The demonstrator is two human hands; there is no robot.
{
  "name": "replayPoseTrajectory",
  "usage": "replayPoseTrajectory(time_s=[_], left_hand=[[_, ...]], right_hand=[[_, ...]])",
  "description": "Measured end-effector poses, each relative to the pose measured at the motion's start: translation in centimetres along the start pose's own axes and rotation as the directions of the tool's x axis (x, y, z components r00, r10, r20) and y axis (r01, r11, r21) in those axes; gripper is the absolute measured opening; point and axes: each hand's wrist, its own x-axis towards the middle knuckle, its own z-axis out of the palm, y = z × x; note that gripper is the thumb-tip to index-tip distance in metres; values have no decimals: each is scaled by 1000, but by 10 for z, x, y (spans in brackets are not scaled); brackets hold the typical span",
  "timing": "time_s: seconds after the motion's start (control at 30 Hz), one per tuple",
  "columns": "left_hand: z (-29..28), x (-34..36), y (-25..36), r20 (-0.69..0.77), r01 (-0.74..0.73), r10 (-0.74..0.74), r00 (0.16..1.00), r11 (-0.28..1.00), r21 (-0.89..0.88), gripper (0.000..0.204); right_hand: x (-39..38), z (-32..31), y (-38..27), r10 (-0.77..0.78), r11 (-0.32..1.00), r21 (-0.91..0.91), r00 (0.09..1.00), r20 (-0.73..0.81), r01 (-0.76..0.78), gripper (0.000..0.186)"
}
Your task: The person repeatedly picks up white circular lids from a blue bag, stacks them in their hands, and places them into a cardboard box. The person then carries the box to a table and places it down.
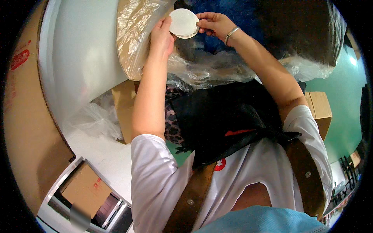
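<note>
Between my two hands is a small stack of thin white round discs (184,23), held up over a plastic-lined box. Their edges are slightly offset at the lower side, and the material is not clear. My left hand (163,35) grips the left edge, thumb along the rim. The right hand (215,25), with a silver bracelet at its wrist, pinches the right edge between thumb and fingers. Clear plastic lining (210,73) spills over the box's near side. Inside the box it is dark, with a blue patch whose contents I cannot make out.
A cardboard sheet or box wall (23,116) rises at the far left beside a pale curved panel (83,46). Crumpled clear plastic (97,120) lies near a brown carton (123,105). Another carton (318,105) stands at right on green floor (345,120). A box (86,188) sits lower left.
</note>
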Motion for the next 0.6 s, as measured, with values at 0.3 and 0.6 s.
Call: replayPoseTrajectory(time_s=[0.3,0.6], left_hand=[[-15,2,3,-110,-120,108,988,986,-114,31],[-14,-6,9,-93,-28,16,996,992,-120,34]], right_hand=[[49,-49,21,83,906,-390,973,-214,-163,18],[124,-52,136,-569,217,-787,730,378,577,18]])
